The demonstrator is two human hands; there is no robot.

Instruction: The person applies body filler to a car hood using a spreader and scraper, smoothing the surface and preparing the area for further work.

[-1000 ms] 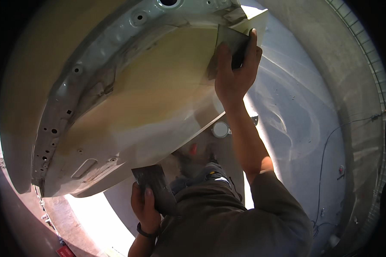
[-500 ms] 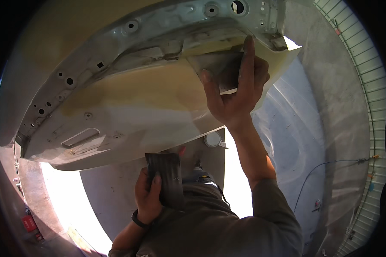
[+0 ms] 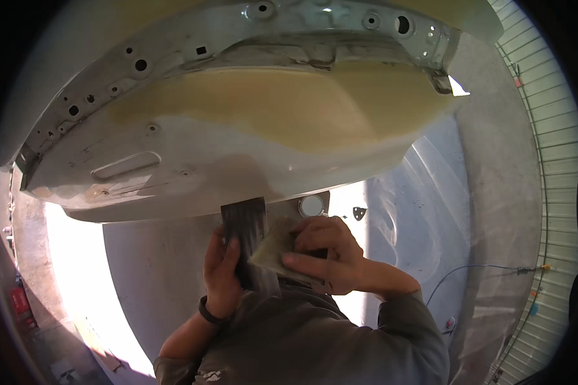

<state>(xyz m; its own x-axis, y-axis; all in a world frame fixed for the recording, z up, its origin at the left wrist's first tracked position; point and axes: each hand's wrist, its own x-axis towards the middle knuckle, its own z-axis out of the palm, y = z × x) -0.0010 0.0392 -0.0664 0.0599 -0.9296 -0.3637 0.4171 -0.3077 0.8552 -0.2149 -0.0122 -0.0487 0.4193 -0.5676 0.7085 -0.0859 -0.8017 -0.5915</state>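
Head view: both hands are held close together in front of the wearer's body, below a large vehicle panel. The left hand is clenched along the side of a dark flat plate, its thumb pressed on the near face; the plate stands lengthwise, marked with paler streaks. The right hand is grasping a flat spreader with a yellowish, smeared face, its fingers bent around the right side. That spreader is tilted and lies across the right part of the plate in view; whether the 2 are touching, I cannot tell. The top of the plate overlaps the panel's lower edge in the picture, and contact there is also unclear.

The panel is pale grey, with a broad yellow patch over its upper middle and right side. Above the patch runs a metal border with several round holes and 1 square hole. Just beyond the right hand is a round white-topped container. A dark band circles the left wrist, and a dark shirt fills the lower middle. Farther right are a blue-grey curved surface, a thin cable and a ribbed pale wall.
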